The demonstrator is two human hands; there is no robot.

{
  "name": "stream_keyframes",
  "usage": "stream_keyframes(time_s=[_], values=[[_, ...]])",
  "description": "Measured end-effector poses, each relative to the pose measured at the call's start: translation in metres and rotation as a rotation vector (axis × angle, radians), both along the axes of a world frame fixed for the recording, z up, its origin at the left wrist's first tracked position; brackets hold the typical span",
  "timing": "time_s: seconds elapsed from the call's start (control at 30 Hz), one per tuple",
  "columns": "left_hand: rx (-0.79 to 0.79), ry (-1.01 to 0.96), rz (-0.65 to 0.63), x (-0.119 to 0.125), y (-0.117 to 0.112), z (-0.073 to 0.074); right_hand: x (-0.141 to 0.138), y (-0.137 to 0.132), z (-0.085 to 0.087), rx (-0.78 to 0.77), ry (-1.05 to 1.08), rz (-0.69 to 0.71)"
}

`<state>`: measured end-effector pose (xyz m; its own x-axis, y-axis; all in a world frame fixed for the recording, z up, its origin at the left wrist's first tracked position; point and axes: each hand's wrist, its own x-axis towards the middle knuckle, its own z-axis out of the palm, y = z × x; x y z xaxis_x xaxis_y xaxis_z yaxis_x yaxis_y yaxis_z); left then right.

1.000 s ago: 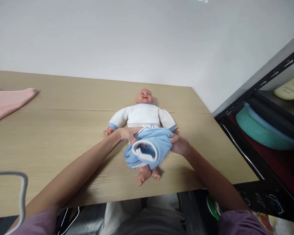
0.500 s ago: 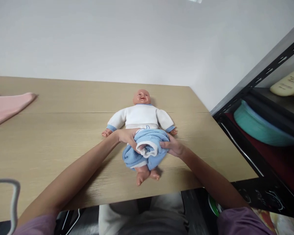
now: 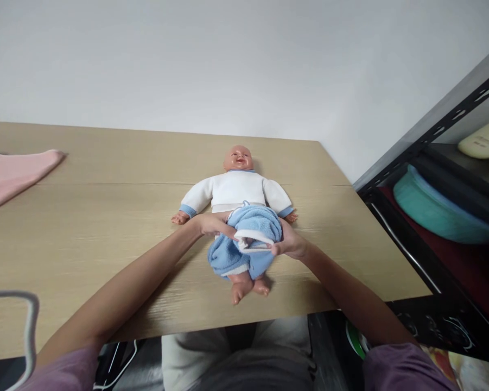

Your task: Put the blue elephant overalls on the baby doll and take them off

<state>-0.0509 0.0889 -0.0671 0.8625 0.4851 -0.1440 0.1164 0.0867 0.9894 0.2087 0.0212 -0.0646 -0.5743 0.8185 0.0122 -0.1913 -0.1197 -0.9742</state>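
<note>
A baby doll [image 3: 241, 190] lies on its back on the table, head toward the wall, in a white top with blue cuffs. Blue fabric with white edging covers its legs, and its bare feet [image 3: 248, 287] stick out below. Over the legs, a bunched blue terry garment [image 3: 258, 218] is raised off the doll, its white-edged opening facing me. My left hand [image 3: 215, 224] grips the garment's left side, thumb at the rim. On the other side my right hand [image 3: 288, 241] is closed on it, thumb at the opening's right edge. Fingers behind the cloth are hidden.
A pink cloth [image 3: 18, 176] lies at the table's left. In the lower left, a grey-white curved tube or cable [image 3: 31, 326] rises near my arm. A black metal shelf [image 3: 407, 241] stands at the right, with a teal basin [image 3: 439, 214] and pale bottles [image 3: 482, 140].
The white-edged opening has been pulled wider and flatter between my hands. My right thumb has moved down to its rim. The whole view has shifted slightly.
</note>
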Motion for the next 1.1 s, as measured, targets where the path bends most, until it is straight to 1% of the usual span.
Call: stream_keyframes(time_s=[0.07, 0.17, 0.23, 0.3, 0.37, 0.4, 0.47, 0.53, 0.6, 0.67, 0.73, 0.83, 0.9, 0.93, 0.97, 1.1], values=[[-0.002, 0.007, -0.023, 0.0, -0.001, 0.001, -0.002, 0.0, 0.005, 0.088, -0.106, -0.078], [0.031, 0.004, -0.029, 0.001, -0.002, 0.006, -0.002, -0.005, 0.017, 0.262, -0.254, -0.296], [0.075, -0.002, -0.048, 0.004, -0.004, 0.013, 0.0, -0.016, 0.024, 0.38, -0.359, -0.407], [0.125, -0.013, -0.108, 0.009, -0.008, 0.023, 0.0, -0.037, 0.028, 0.436, -0.46, -0.473], [0.184, -0.012, -0.192, 0.015, -0.014, 0.034, -0.005, -0.065, 0.028, 0.388, -0.49, -0.532], [0.217, -0.002, -0.225, 0.019, -0.017, 0.039, -0.01, -0.081, 0.026, 0.321, -0.47, -0.573], [0.295, 0.032, -0.249, 0.025, -0.024, 0.046, -0.023, -0.113, 0.02, 0.159, -0.4, -0.662], [0.382, 0.063, -0.241, 0.031, -0.031, 0.049, -0.037, -0.139, 0.011, 0.038, -0.344, -0.7], [0.477, 0.108, -0.232, 0.035, -0.037, 0.052, -0.046, -0.157, 0.001, -0.045, -0.322, -0.703], [0.563, 0.216, -0.231, 0.039, -0.044, 0.057, -0.048, -0.166, -0.01, -0.058, -0.353, -0.726], [0.633, 0.377, -0.223, 0.042, -0.053, 0.064, -0.042, -0.168, -0.021, 0.032, -0.446, -0.827], [0.722, 0.584, -0.21, 0.047, -0.066, 0.073, -0.028, -0.168, -0.031, 0.339, -0.657, -1.0], [0.763, 0.671, -0.195, 0.051, -0.072, 0.073, -0.022, -0.171, -0.034, 0.521, -0.79, -1.01], [0.779, 0.696, -0.186, 0.052, -0.074, 0.072, -0.021, -0.173, -0.034, 0.572, -0.845, -0.988], [0.793, 0.712, -0.179, 0.054, -0.076, 0.07, -0.021, -0.176, -0.035, 0.593, -0.887, -0.965], [0.832, 0.714, -0.185, 0.055, -0.076, 0.061, -0.029, -0.187, -0.042, 0.571, -0.973, -0.883]])
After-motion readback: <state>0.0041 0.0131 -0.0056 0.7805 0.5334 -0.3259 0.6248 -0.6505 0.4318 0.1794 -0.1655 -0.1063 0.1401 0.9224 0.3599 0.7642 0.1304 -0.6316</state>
